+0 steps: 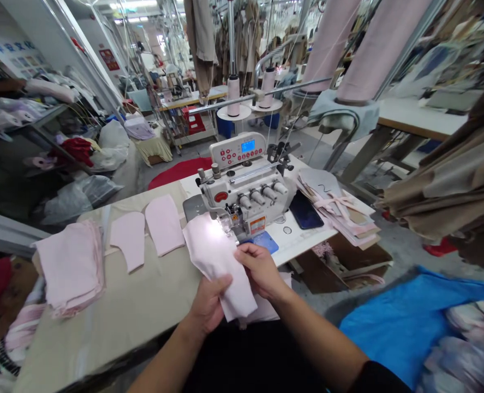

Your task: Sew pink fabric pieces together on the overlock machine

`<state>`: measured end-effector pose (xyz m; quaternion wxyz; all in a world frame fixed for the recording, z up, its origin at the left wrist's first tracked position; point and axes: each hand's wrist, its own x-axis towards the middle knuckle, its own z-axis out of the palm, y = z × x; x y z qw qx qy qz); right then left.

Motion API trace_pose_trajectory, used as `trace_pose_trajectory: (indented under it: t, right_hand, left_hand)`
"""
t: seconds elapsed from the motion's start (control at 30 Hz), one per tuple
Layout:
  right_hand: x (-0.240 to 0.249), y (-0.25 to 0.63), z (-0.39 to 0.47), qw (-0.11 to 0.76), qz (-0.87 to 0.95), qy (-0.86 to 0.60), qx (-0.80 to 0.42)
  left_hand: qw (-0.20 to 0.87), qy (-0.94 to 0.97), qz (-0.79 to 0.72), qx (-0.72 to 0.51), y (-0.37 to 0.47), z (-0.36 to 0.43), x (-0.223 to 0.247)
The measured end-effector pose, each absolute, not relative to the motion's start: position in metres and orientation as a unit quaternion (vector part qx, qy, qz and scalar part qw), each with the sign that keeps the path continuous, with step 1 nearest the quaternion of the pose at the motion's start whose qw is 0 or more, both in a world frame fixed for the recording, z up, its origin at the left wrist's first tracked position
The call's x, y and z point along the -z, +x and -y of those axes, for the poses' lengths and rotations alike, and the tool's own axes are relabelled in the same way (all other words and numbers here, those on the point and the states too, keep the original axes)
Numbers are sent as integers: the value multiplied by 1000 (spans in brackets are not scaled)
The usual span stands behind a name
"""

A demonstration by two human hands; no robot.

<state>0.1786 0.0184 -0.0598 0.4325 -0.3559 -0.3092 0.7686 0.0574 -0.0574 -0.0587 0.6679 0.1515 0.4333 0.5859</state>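
Observation:
A pale pink fabric piece [215, 254] stretches from under the lit needle area of the white overlock sewing machine [242, 185] toward my body. My left hand [209, 303] grips its near left part, thumb on top and fingers underneath. At its right edge, close to the machine's front, my right hand [260, 268] pinches the cloth between thumb and fingers. Two cut pink pieces, a notched one [129, 238] and a rounded one [165, 225], lie flat left of the machine. Further left sits a stack of pink fabric [72, 265].
Right of the machine are a dark phone [306, 210] and a bundle of cut pieces [340, 210] with paper on top. Below stands an open cardboard box [348, 267]. Thread cones [233, 95] rise behind the machine. Blue sheeting [393, 322] lies on the right floor.

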Motion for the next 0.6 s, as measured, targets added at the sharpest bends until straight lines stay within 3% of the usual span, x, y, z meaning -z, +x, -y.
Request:
trace_pose_trajectory:
  t: [0.2,0.6]
  right_hand:
    - [62,180,-20,427,347,-376,-745]
    - [64,198,-1,375,420,-331,-757]
  left_hand:
    - [569,231,-521,-593,55,57,62]
    - [659,166,-488,-548,61,69,65]
